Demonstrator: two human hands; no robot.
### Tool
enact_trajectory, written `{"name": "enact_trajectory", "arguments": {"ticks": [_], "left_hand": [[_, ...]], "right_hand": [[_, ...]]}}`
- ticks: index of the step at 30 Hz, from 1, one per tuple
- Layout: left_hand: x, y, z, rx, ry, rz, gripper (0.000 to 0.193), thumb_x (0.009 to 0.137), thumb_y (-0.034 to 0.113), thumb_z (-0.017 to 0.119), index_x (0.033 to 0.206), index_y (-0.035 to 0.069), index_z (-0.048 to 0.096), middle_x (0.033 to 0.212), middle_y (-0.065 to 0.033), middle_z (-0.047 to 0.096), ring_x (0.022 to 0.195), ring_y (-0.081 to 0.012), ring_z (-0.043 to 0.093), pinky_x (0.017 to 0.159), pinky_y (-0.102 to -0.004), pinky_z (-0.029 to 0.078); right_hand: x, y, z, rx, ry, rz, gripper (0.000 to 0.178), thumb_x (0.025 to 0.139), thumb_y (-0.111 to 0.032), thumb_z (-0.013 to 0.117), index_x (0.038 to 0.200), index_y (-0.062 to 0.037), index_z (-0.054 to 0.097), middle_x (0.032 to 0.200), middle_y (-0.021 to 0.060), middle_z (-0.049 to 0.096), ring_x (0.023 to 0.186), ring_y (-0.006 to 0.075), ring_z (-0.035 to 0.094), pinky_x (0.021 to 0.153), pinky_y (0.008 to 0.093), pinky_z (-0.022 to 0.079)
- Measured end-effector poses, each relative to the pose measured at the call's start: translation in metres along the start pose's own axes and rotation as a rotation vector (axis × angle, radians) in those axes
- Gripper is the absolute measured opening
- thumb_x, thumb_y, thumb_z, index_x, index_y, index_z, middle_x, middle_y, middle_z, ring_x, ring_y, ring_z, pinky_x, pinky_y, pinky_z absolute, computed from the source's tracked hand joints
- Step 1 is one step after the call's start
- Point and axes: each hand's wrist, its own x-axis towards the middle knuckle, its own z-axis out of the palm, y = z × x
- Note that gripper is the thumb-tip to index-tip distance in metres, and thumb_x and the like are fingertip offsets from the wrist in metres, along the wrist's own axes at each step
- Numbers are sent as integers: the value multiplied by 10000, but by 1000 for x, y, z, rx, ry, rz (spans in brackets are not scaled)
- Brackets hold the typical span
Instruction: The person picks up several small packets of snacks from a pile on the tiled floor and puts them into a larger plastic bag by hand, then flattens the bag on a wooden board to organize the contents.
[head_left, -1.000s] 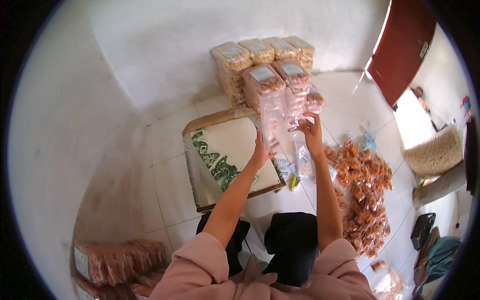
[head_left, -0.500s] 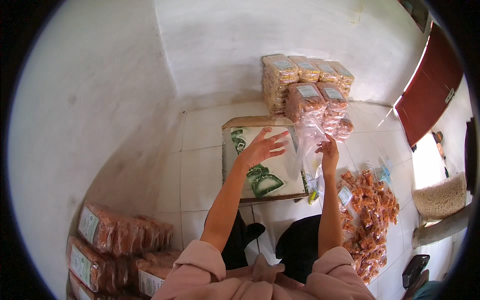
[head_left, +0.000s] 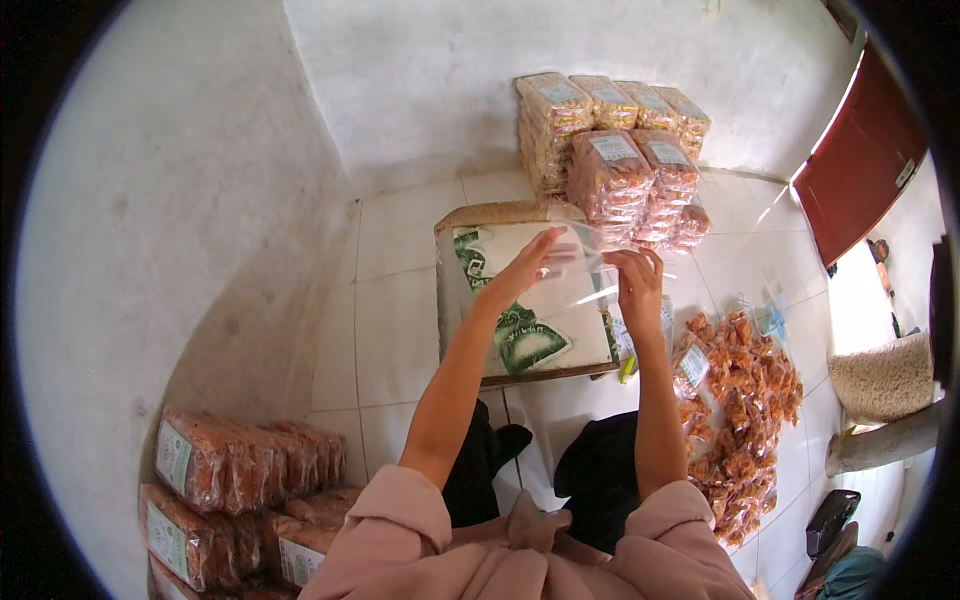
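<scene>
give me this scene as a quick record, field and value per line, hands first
left hand: fingers extended, seen through clear film; inside or behind it, unclear
right hand: pinching a clear plastic bag
below hands: white-and-green board
right side: heap of small orange-brown packets on the floor
far side: labelled orange-brown stacks in front of paler stacks, near the wall
lower left: more labelled orange-brown packs
far right: red-brown door

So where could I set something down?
Bare white floor tiles lie between the whitish left wall and the square green-and-white table. Crowded: loose orange snack packets right of the table, stacked reddish plastic-wrapped bundles lower left.
</scene>
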Motion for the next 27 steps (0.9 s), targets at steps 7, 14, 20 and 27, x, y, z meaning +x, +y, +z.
{"name": "enact_trajectory", "arguments": {"ticks": [7,14,20,27], "left_hand": [[10,-9,-5,250,285,326,189,849,164,572,963,14,583,826,-53,629,754,-138,601,743,-236,457],[-4,8,14,663,253,405,107,819,70,569,879,1,624,825,-66,645,743,-141,613,683,-258,479],[-7,10,13,810,148,448,104,765,107,636,834,31,656,799,-81,649,728,-187,620,674,-274,479],[-7,11,14,1095,208,326,151,719,185,674,716,41,628,668,-59,613,620,-204,585,596,-300,452]], "right_hand": [[-4,-9,10,170,-232,-94,174,721,12,551,876,-68,563,1013,51,606,1010,216,532,948,410,322],[6,-9,-3,-12,18,141,394,759,-192,629,1137,-121,544,1192,68,505,1102,283,439,998,418,241],[-3,-5,15,86,-224,81,301,792,-141,588,1093,-156,576,1045,26,577,1046,202,485,1001,427,239],[-6,9,13,203,-327,90,120,725,-156,660,800,-105,583,789,10,602,874,181,546,922,393,315]]}}
